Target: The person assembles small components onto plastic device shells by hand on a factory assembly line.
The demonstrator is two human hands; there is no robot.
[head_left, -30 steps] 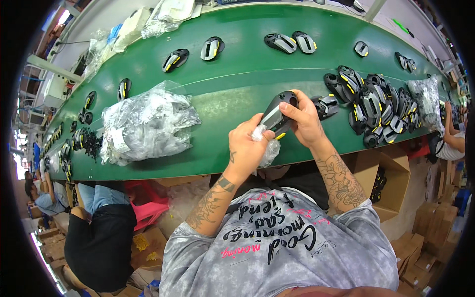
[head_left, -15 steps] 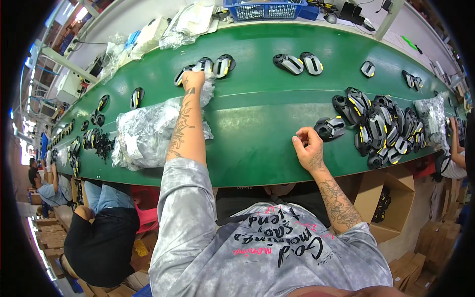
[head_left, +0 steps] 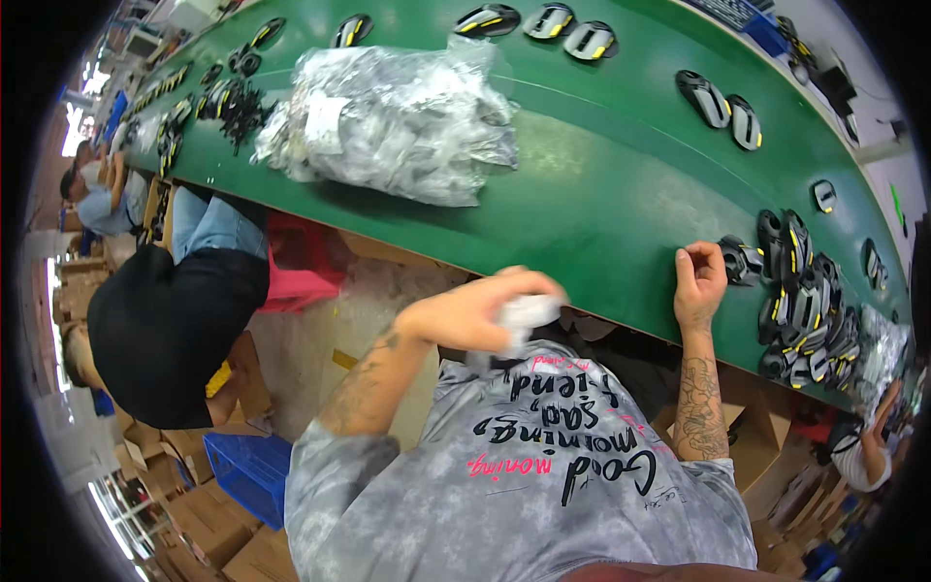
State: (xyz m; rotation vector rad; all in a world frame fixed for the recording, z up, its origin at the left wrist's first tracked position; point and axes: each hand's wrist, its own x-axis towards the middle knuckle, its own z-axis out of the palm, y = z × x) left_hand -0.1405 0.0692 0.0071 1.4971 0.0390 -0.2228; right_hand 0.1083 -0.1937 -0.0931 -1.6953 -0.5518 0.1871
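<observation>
My left hand (head_left: 461, 312) is in front of my shirt, off the table's near edge, its fingers closed round a crumpled white wad (head_left: 529, 314). Motion blur hides whether that wad is paper or thin plastic. Over the near right part of the table, my right hand (head_left: 700, 283) is loosely curled, thumb against the fingers, and nothing shows in it. Just right of it lies an oval black-and-grey plastic part (head_left: 741, 260) with yellow accents. Beyond that rises a heap of similar parts (head_left: 807, 306).
A large clear plastic bag (head_left: 398, 126) lies on the green table (head_left: 592, 184). More oval parts (head_left: 549, 21) sit along the far side. At left, a person in black (head_left: 165, 330) sits near a pink stool (head_left: 296, 272). A blue crate (head_left: 247, 475) and cardboard boxes stand on the floor.
My left hand has come back from the far parts to in front of my shirt, and the white wad now shows in it. The view has turned. My right hand stays curled near the heap.
</observation>
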